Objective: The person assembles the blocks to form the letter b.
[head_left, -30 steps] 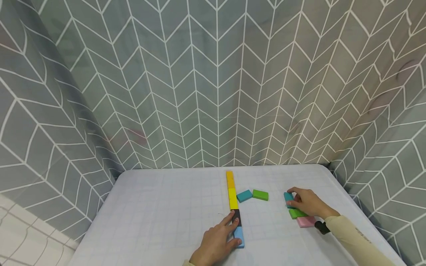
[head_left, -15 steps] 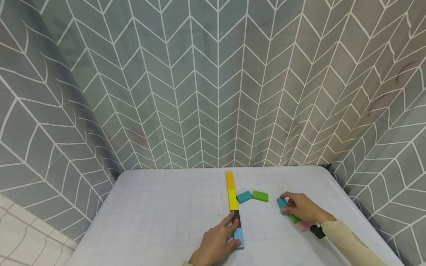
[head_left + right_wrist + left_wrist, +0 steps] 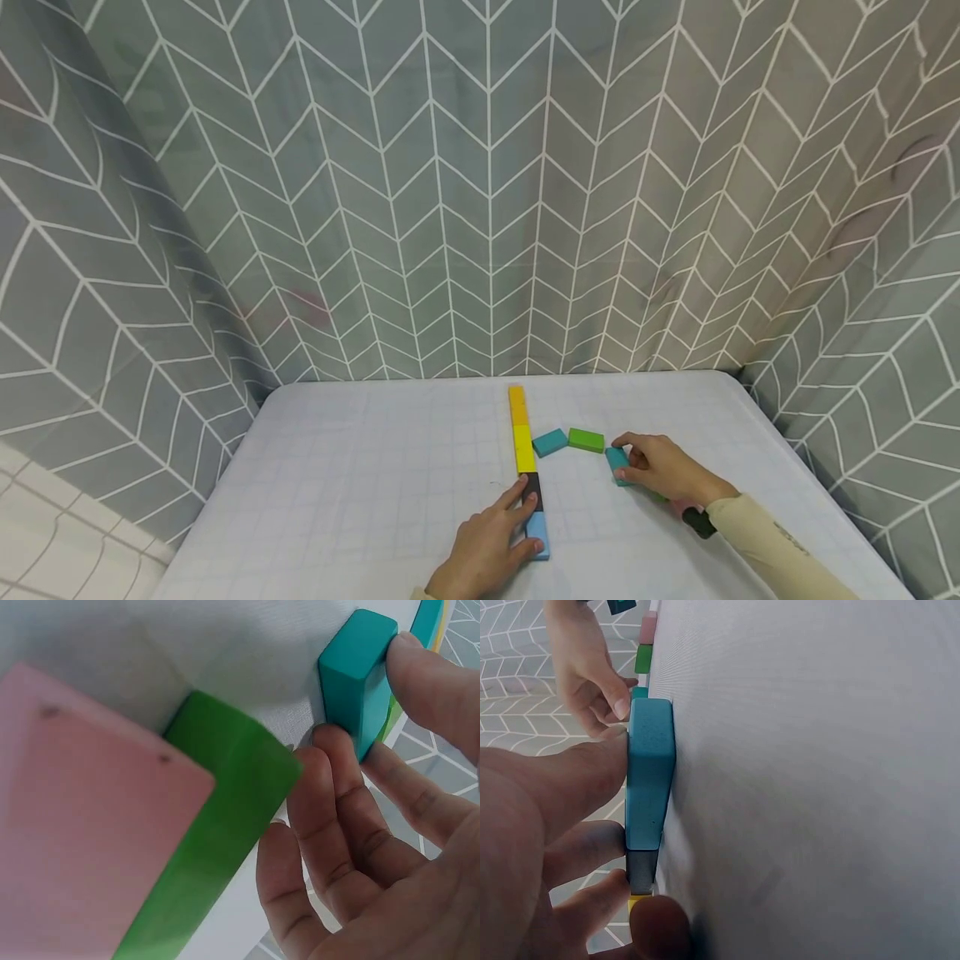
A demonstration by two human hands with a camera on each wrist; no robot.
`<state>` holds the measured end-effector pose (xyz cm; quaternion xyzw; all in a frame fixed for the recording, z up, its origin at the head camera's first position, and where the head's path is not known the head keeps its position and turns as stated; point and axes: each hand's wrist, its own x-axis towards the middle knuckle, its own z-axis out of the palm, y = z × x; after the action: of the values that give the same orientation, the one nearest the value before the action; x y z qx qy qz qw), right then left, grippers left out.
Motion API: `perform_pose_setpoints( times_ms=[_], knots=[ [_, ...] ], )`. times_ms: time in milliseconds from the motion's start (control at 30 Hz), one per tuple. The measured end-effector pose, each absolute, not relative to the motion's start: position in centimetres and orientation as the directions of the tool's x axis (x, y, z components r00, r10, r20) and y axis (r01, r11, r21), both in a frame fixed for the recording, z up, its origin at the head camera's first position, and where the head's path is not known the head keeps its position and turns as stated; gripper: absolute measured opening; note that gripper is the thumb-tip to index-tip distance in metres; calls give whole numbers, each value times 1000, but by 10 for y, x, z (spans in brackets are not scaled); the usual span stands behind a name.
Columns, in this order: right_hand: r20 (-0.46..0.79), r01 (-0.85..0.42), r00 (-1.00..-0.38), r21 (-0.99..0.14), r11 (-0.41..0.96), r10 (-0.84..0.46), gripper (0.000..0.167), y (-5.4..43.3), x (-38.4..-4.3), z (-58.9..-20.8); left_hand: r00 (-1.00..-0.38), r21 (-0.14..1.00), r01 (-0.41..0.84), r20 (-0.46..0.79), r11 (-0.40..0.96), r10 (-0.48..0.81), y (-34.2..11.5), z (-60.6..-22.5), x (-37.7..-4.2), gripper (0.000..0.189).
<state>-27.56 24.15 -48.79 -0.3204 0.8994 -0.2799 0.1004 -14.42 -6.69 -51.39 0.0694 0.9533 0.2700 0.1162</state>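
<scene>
Four-sided flat blocks form a straight column: amber block [image 3: 519, 405], yellow block [image 3: 524, 448], black block [image 3: 532, 492] and light blue block [image 3: 537, 533]. My left hand [image 3: 483, 546] rests on the near end, its fingertips on the black block and its thumb on the light blue one. Between thumb and fingers my right hand [image 3: 675, 468] pinches a teal block [image 3: 617, 467]. Just left of that lies a green block [image 3: 586, 440], followed by another teal block [image 3: 551, 442] angled against the yellow block. Close by the right hand are a green block [image 3: 232, 750] and a pink block [image 3: 90, 825].
The blocks lie on a white-covered table [image 3: 337, 483]. A grey curtain [image 3: 450, 208] with white chevron lines stands behind it and along both sides. A black band [image 3: 699, 522] is on the right wrist below a beige sleeve [image 3: 772, 550].
My right hand has slid the teal block leftward, away from the green and pink blocks, up to the right end of the other green block. My left hand has stayed put.
</scene>
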Motion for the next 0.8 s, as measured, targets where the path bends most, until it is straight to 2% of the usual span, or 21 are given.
perform_pose_setpoints(
  times_ms=[600,800],
  knots=[
    [4,-519,-778,-568,639,-628,52,240,-277,-488,-964,529,63,-186,846,188,-67,-515,-145,65],
    [2,-467,-837,-526,711,-548,56,256,-277,-481,-964,535,62,-186,843,190,-67,-513,-145,65]
  ],
)
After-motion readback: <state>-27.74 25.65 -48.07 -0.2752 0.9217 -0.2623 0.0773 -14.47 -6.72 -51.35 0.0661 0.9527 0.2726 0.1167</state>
